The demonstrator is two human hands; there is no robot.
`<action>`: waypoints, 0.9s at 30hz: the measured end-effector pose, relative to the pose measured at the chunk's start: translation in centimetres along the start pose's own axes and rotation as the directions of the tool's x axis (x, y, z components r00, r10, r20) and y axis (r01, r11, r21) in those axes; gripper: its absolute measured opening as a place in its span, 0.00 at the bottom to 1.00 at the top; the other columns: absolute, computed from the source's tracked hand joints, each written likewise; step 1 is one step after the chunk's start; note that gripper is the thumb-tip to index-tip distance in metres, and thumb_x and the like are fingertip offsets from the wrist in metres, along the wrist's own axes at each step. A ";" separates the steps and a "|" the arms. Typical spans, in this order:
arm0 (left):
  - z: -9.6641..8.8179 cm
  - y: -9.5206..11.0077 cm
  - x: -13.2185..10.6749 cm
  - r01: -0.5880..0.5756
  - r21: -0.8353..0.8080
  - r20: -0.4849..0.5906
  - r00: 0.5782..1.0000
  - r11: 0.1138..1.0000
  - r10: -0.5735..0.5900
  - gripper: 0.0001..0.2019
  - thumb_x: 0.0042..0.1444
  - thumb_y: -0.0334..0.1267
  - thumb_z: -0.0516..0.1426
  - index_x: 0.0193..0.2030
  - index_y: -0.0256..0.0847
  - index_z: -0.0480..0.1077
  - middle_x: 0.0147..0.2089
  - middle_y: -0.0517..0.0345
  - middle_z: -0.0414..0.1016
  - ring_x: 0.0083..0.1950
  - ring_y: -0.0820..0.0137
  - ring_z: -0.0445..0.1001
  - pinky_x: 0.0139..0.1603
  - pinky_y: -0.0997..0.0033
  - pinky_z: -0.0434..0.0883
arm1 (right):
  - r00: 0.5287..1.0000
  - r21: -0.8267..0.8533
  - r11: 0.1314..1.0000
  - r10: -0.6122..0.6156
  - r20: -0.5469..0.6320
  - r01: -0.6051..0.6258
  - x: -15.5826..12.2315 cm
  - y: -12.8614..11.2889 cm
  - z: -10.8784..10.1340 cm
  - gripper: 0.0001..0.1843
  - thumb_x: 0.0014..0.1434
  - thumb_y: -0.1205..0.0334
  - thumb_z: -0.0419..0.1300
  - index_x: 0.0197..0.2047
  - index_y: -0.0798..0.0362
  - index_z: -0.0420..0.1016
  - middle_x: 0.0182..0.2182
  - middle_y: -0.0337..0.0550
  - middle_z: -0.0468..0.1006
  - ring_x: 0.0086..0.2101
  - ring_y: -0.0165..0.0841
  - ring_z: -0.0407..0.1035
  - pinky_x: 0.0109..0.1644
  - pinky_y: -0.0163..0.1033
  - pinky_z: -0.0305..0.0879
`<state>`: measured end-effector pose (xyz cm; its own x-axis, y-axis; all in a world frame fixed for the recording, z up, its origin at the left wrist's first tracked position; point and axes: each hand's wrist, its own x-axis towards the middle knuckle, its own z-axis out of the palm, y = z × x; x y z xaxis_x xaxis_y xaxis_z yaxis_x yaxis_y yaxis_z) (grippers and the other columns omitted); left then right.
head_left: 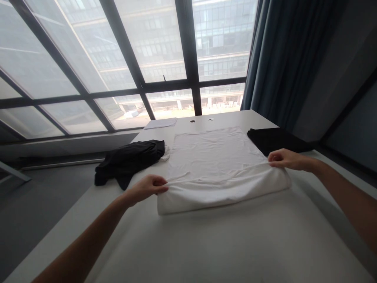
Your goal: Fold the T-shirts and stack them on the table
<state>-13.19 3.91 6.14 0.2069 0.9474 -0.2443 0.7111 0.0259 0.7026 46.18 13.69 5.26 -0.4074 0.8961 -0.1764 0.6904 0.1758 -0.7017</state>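
Note:
A white garment, perhaps a T-shirt [212, 153], lies spread over the middle of the white table, its near part folded back in a loose, sagging flap. My left hand [149, 186] pinches the cloth at the left side of this flap, thumb and fingers closed. At the right side, my right hand [284, 159] grips the same cloth between thumb and curled fingers. Between the two hands the fabric hangs slightly slack, with wrinkles along the fold. The near edge rests on or just above the tabletop; I cannot tell which.
A crumpled black garment [129, 159] lies at the table's left edge, partly hanging over, with some white cloth [166, 152] beside it. Folded black cloth [277, 139] sits at the right. Papers [160, 123] lie at the far left corner of the table [224, 243], before windows and a curtain [273, 59].

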 end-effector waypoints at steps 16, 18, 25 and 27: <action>-2.5 -1.2 10.7 0.084 -0.152 -0.166 0.980 0.985 -0.109 0.25 0.27 0.52 0.74 0.27 0.33 0.79 0.25 0.55 0.75 0.28 0.70 0.70 0.29 0.72 0.69 | 0.938 -0.185 0.982 -0.098 -0.334 0.037 11.7 2.5 0.3 0.16 0.45 0.49 0.63 0.28 0.54 0.77 0.25 0.43 0.77 0.29 0.36 0.69 0.35 0.38 0.64; -2.7 -1.4 10.8 0.078 -0.157 -0.167 0.980 0.985 -0.105 0.25 0.27 0.52 0.74 0.28 0.33 0.79 0.26 0.55 0.75 0.28 0.69 0.71 0.30 0.71 0.70 | 0.946 -0.190 0.981 -0.091 -0.312 0.031 12.0 2.9 0.3 0.15 0.45 0.49 0.64 0.28 0.54 0.77 0.25 0.43 0.78 0.29 0.36 0.70 0.35 0.38 0.65; -4.3 -1.3 12.1 0.047 -0.171 -0.241 0.967 0.984 -0.088 0.25 0.29 0.51 0.74 0.30 0.34 0.78 0.27 0.57 0.75 0.30 0.71 0.70 0.32 0.72 0.70 | 0.914 -0.236 0.969 -0.162 -0.372 0.075 13.0 2.7 -2.4 0.16 0.50 0.49 0.62 0.33 0.53 0.79 0.28 0.44 0.79 0.30 0.36 0.71 0.35 0.38 0.65; -3.9 -1.3 12.8 0.051 -0.166 -0.252 0.963 0.985 -0.093 0.24 0.29 0.51 0.74 0.27 0.34 0.77 0.24 0.58 0.73 0.28 0.71 0.69 0.30 0.72 0.69 | 0.911 -0.272 0.962 -0.137 -0.390 0.028 13.7 2.6 -2.1 0.13 0.49 0.52 0.62 0.32 0.53 0.78 0.28 0.43 0.79 0.30 0.36 0.71 0.35 0.38 0.65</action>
<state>-14.10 17.23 4.76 -0.0360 0.9906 -0.1319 0.5991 0.1270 0.7906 43.68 27.31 2.45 -0.2325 0.9509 0.2045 0.8154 0.3052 -0.4920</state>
